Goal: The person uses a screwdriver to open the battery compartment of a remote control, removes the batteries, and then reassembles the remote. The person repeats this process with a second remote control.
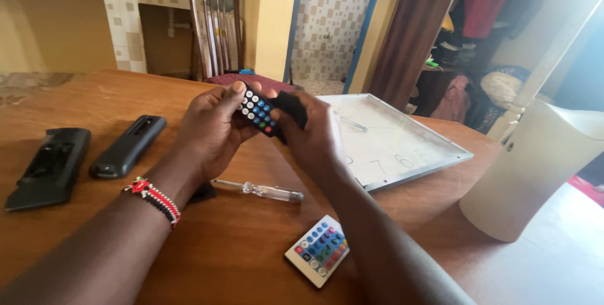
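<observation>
Held item: a small black remote (258, 112) with white, blue and red buttons is held above the wooden table (75, 236), between both hands, tilted with its button face turned up toward the camera.
Left hand: the left hand (211, 130) is curled around the near end of the small black remote, the thumb laid across the top edge by the buttons; a red, white and black beaded bracelet (154, 197) is worn on this wrist.
Right hand: the right hand (309, 134) is closed over the far end of the same remote; a dark piece (290, 105) is pinched in its fingers, possibly a back cover, though this cannot be told for sure.
Below the hands: a screwdriver (261, 190) with a clear handle is laid flat on the table, just under the wrists.
Near edge: a white remote (318, 249) with coloured buttons is lying face up beside the right forearm.
Left side: two larger black remotes (129, 146) (49, 168) are laid face down, well apart from the hands.
Far right: a white square wall clock (409, 147) is lying flat on the table, behind the right hand.
</observation>
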